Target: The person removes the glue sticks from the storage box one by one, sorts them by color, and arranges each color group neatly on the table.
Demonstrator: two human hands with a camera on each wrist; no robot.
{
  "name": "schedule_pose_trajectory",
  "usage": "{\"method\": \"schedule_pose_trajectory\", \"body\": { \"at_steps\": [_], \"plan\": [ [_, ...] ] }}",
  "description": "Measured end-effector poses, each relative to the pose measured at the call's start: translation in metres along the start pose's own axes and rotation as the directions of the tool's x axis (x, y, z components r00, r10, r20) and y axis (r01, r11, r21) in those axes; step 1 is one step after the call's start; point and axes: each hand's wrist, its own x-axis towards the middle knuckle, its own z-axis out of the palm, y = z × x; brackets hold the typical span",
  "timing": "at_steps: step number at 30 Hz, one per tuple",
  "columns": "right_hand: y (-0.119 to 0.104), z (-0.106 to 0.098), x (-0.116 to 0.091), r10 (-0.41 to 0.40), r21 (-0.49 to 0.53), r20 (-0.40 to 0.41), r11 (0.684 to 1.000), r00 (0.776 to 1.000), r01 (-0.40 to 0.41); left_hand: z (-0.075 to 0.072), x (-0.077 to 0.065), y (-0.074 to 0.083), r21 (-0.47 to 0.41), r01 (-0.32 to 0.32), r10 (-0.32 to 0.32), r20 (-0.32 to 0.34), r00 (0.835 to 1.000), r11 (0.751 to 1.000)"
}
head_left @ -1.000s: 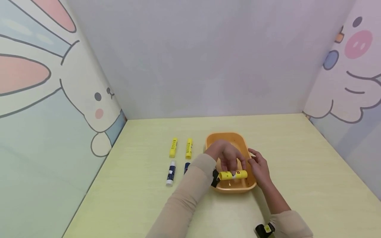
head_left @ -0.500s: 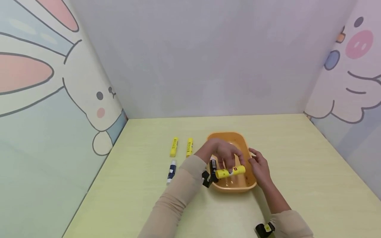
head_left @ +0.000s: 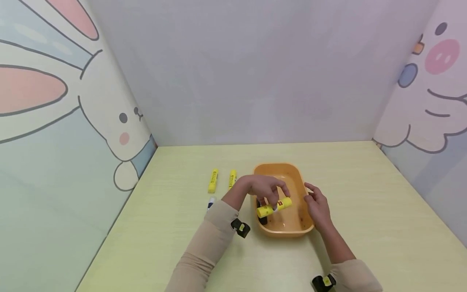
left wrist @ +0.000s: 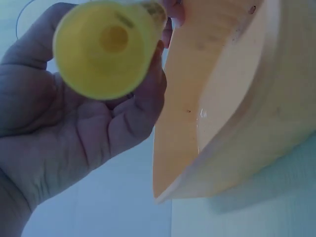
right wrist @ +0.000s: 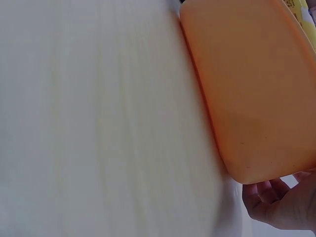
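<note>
My left hand (head_left: 265, 189) pinches a yellow glue stick (head_left: 283, 204) over the left part of an orange plastic basin (head_left: 297, 195). The stick lies at a slant, its right end higher in the head view; its round yellow end (left wrist: 98, 54) faces the left wrist camera. Below it, a dark stick (head_left: 262, 220) lies along the basin's left wall, partly covered by the hand and the yellow stick. My right hand (head_left: 319, 207) grips the basin's right rim. In the right wrist view, its curled fingers (right wrist: 254, 200) sit at the corner of the basin's outer wall (right wrist: 252, 94).
Two yellow glue sticks, one at the left (head_left: 213, 181) and one beside it (head_left: 232, 178), lie left of the basin on the pale table (head_left: 146, 243). A navy-and-white glue stick (head_left: 211, 202) shows partly behind the left sleeve. Walls with cartoon animals (head_left: 120, 129) enclose the table.
The left hand has moved left with the yellow glue stick, which has gone from level to slanted. The dark stick in the basin has come into view. The right hand stays on the rim.
</note>
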Motion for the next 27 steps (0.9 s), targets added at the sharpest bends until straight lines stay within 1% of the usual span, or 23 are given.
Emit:
{"method": "schedule_pose_trajectory", "body": {
  "at_steps": [3, 7, 13, 16, 21, 23, 27],
  "plan": [
    [-0.001, -0.001, -0.001, -0.004, -0.004, -0.012, 1.0, 1.0, 0.004, -0.001, -0.005, -0.004, -0.014, -0.028, 0.028, -0.032, 0.999, 1.0],
    [-0.001, -0.001, -0.001, -0.009, 0.0, -0.015, 1.0, 1.0, 0.009, 0.001, -0.012, -0.008, -0.007, -0.061, 0.06, -0.085, 0.995, 0.998],
    [0.0, -0.001, 0.0, -0.02, -0.006, -0.022, 1.0, 1.0, 0.02, 0.006, -0.021, -0.02, -0.045, -0.115, 0.106, -0.173, 0.979, 0.992],
    [0.001, 0.0, 0.0, -0.024, -0.006, -0.03, 1.0, 0.999, 0.023, 0.008, -0.025, -0.026, -0.045, -0.134, 0.121, -0.218, 0.968, 0.99],
    [0.001, 0.001, 0.0, -0.018, 0.001, -0.02, 1.0, 1.0, 0.018, 0.01, -0.032, -0.036, -0.03, -0.143, 0.129, -0.286, 0.949, 0.989],
    [0.0, 0.0, 0.0, -0.015, 0.002, -0.014, 1.0, 1.0, 0.015, 0.011, -0.037, -0.039, -0.022, -0.153, 0.139, -0.313, 0.94, 0.988],
    [-0.002, 0.0, 0.0, -0.008, 0.004, -0.005, 1.0, 1.0, 0.008, 0.012, -0.047, -0.046, -0.022, -0.192, 0.172, -0.361, 0.917, 0.981]
  ]
}}
